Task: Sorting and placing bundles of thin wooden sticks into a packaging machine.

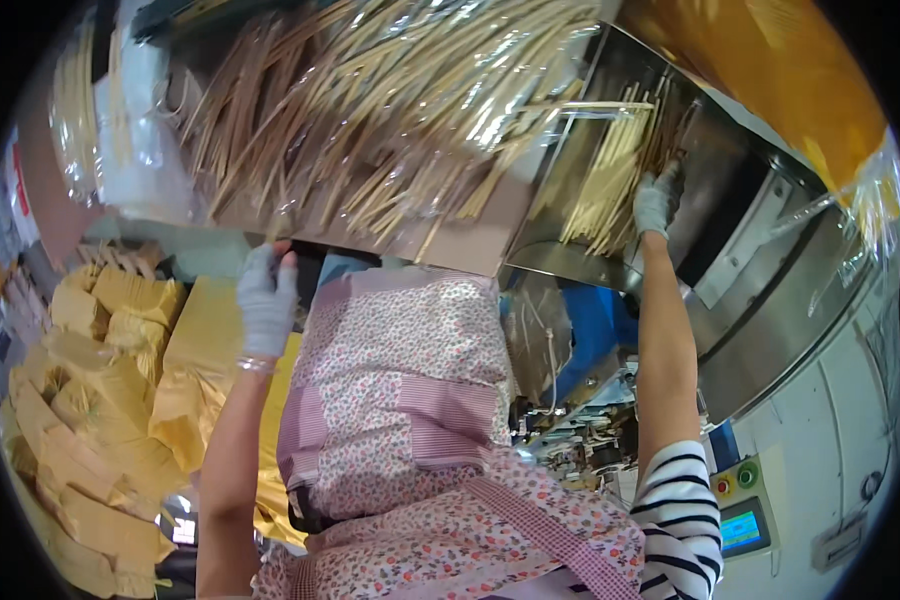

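Note:
My right hand (658, 203), in a pale glove, reaches into a metal trough on the right. Its fingers close on the darker end of a bundle of thin wooden chopsticks (610, 180) lying lengthwise there. One stick lies crosswise over the bundle. My left hand (268, 305), gloved with bare fingertips showing, is at the front edge of the brown work table (470, 255). Its fingers are stretched up to that edge, apart from one another, and nothing shows in them. Beyond it spreads a large heap of chopsticks in clear film (400, 110).
Yellow bags and packets (110, 400) are piled at the left. At the upper left stands a clear plastic bag (140, 150). The metal trough (545, 255) belongs to a machine, whose control panel (745, 525) with a lit screen and buttons is at lower right. Orange sheeting (780, 80) hangs at upper right.

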The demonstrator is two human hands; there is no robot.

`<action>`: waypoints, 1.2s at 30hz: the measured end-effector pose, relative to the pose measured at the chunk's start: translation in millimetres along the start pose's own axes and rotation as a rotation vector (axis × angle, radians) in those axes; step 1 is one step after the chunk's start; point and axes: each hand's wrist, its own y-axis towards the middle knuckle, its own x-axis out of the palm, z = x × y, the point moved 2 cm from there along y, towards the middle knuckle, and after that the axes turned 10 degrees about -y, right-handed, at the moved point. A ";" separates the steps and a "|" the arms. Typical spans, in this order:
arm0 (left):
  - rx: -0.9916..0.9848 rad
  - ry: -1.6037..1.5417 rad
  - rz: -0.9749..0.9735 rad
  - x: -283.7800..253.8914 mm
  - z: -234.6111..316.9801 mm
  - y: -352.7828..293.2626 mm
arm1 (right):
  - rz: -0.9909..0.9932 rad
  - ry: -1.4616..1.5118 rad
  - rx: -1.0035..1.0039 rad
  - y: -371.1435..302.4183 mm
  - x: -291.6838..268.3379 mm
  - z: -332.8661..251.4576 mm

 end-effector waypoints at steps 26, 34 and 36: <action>0.231 0.003 -0.258 76.3 59.4 6.3 | 0.263 0.628 0.299 -107.6 -3.4 -74.8; 0.089 -0.175 -0.259 88.4 54.3 11.2 | 0.301 0.427 0.328 -77.2 18.2 -62.8; 0.082 -0.132 -0.279 92.1 60.1 10.3 | 0.305 0.429 0.334 -76.8 23.0 -60.5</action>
